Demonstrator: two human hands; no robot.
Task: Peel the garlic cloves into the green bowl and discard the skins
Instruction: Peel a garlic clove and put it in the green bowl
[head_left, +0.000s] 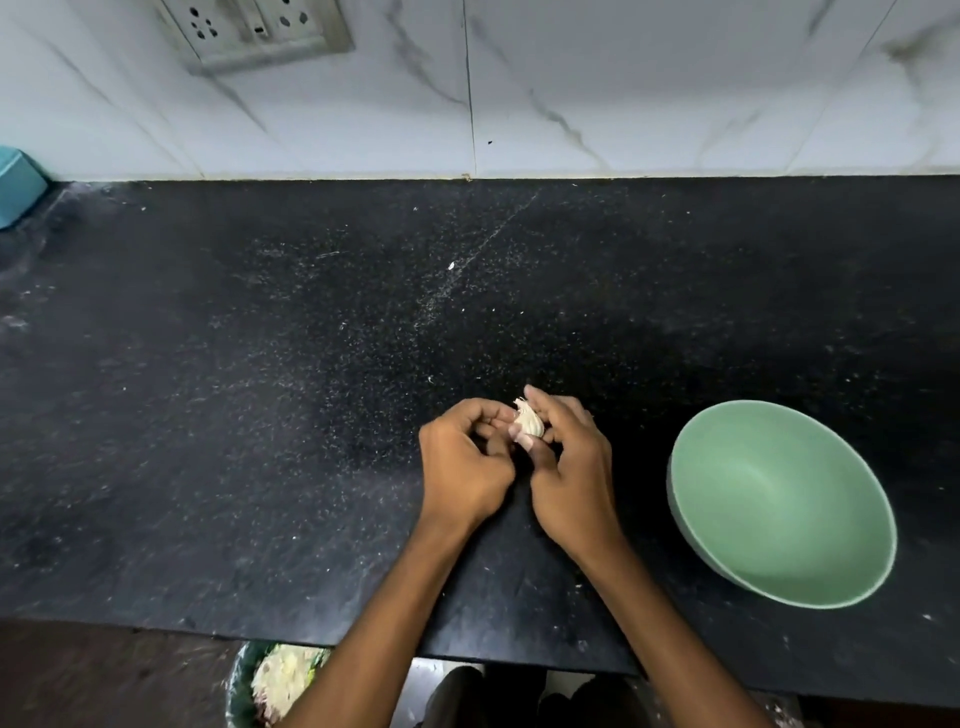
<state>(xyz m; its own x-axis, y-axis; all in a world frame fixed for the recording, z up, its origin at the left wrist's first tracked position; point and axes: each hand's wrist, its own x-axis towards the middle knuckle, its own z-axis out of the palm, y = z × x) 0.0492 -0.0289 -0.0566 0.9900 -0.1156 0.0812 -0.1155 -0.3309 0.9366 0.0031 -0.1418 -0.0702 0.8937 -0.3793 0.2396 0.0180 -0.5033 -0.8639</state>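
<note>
A small whitish garlic bulb with papery skin sits between both hands over the black counter. My right hand curls its fingers round the garlic from the right. My left hand meets it from the left, its curled fingertips pinching at the skin. The green bowl stands on the counter to the right of my hands, and nothing shows inside it.
The black speckled counter runs wide to the left and back to a white marble wall with a socket plate. A teal box sits far left. Below the counter's front edge is a bin holding pale scraps.
</note>
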